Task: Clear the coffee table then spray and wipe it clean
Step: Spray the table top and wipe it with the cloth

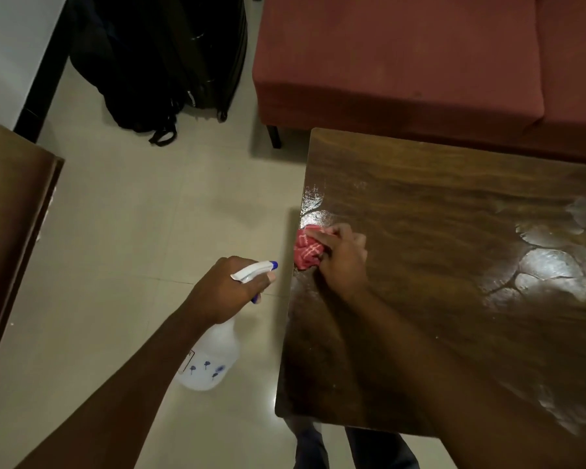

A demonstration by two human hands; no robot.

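The dark wooden coffee table [437,204] fills the right half of the view, its top bare and streaked with wet, shiny patches. My right hand [344,257] presses a crumpled red checked cloth [307,250] onto the table's left edge. My left hand [229,291] grips the neck of a white spray bottle [212,358] with a blue nozzle, held over the floor just left of the table. The nozzle points right, toward the table edge.
A red sofa [403,62] stands behind the table. Black bags [156,62] lie on the tiled floor [115,231] at the back left. Another brown wooden surface [11,214] juts in from the left. A person's legs show below the table's near edge.
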